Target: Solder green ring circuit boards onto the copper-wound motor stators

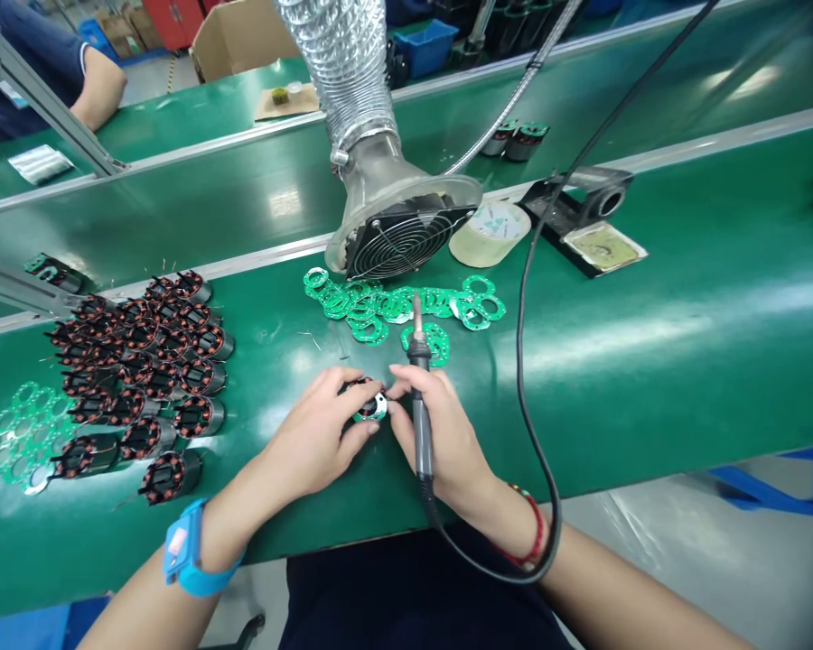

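Note:
My left hand [329, 424] is closed around a motor stator [371, 408] with a ring-shaped circuit board on its top, low over the green bench. In my right hand [440, 424] a soldering iron [421, 424] is held, its tip pointing up and away from me. The thumb and forefinger of that hand also reach to the near right edge of the stator; whether they pinch a wire there I cannot make out. Just beyond the hands lies a spread of green ring circuit boards [434, 302]. A blue wrist strap [196, 551] is on my left wrist.
Several wound stators [149, 361] stand in rows at left, beside more ring boards [27, 429]. A fume extractor [406, 235] hangs ahead, near a tape roll [491, 235] and iron stand [589, 221]. The iron's black cable [525, 361] loops at right. Another person's arm [101, 86] shows far left.

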A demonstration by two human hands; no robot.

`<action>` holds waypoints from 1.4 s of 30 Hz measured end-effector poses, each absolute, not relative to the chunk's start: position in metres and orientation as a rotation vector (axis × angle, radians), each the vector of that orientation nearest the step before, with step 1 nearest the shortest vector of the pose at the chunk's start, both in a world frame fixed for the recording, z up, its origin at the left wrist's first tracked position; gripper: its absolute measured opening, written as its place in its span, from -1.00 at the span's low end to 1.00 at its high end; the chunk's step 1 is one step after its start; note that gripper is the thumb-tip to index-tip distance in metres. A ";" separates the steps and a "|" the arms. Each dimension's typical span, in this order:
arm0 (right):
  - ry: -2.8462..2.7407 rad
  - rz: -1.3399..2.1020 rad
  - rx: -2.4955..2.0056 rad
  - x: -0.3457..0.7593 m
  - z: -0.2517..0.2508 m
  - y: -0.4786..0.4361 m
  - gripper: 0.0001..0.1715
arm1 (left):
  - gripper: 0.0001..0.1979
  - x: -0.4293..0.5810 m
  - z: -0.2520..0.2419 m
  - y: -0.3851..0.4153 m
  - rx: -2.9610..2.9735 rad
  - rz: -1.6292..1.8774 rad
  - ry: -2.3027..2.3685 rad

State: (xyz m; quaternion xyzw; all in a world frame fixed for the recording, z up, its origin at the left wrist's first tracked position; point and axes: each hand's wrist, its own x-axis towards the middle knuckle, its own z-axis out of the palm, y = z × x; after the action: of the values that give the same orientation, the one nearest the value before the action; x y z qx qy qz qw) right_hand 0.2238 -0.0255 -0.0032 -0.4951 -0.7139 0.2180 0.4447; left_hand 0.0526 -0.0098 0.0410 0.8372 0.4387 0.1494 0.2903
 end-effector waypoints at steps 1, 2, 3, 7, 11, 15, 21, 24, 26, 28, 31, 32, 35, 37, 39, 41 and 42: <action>-1.791 0.538 -1.225 0.225 -0.003 -0.025 -0.49 | -0.64 0.051 0.042 -0.009 2.233 0.377 1.152; -1.809 0.541 -1.225 0.226 -0.002 -0.025 -0.50 | -0.63 0.050 0.043 -0.008 2.231 0.378 1.149; -1.822 0.549 -1.228 0.228 -0.001 -0.024 -0.51 | -0.63 0.050 0.042 -0.009 2.233 0.398 1.160; -1.824 0.630 -1.214 0.231 -0.002 -0.024 -0.53 | -0.66 0.058 0.030 -0.011 2.308 0.532 1.253; -1.798 0.647 -1.214 0.231 -0.004 -0.025 -0.58 | -0.68 0.063 0.020 -0.012 2.373 0.629 1.292; -1.866 0.551 -1.235 0.230 0.003 -0.022 -0.52 | -0.41 0.056 0.014 -0.009 2.287 0.612 1.233; -2.213 0.641 -1.066 0.228 0.023 -0.005 -0.45 | -0.24 0.040 0.018 -0.006 2.320 0.427 1.363; -2.219 0.530 -1.140 0.225 0.022 0.001 -0.56 | -0.73 0.031 0.031 -0.004 2.302 0.276 1.421; -2.173 0.415 -1.187 0.223 0.017 0.001 -0.55 | -0.89 0.028 0.039 -0.002 2.243 0.278 1.397; -2.145 0.343 -1.198 0.220 0.012 0.000 -0.51 | -0.86 0.029 0.044 0.000 2.102 0.423 1.378; -2.156 0.338 -1.164 0.217 0.006 -0.003 -0.47 | -0.90 0.036 0.041 0.000 1.824 0.630 1.349; -2.161 0.354 -1.139 0.216 0.006 -0.004 -0.47 | -0.90 0.039 0.040 0.000 1.751 0.662 1.343; -2.149 0.372 -1.022 0.217 0.007 -0.006 -0.48 | -0.89 0.044 0.034 -0.001 1.640 0.675 1.343; -2.152 0.341 -0.949 0.219 0.008 -0.007 -0.48 | -0.88 0.044 0.033 -0.001 1.626 0.665 1.343; -2.172 0.322 -0.925 0.220 0.008 -0.008 -0.51 | -0.86 0.043 0.033 -0.001 1.626 0.665 1.352; -2.174 0.344 -0.933 0.221 0.008 -0.009 -0.56 | -0.84 0.041 0.034 -0.001 1.646 0.663 1.372; -2.157 0.364 -0.936 0.221 0.008 -0.009 -0.58 | -0.84 0.041 0.034 -0.001 1.667 0.658 1.384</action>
State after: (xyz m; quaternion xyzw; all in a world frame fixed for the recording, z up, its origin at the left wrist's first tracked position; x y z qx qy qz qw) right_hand 0.2212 -0.0087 0.0083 -0.3652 -0.8416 0.1420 0.3718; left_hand 0.0408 -0.0009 0.0344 0.6666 0.5535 0.2629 0.4245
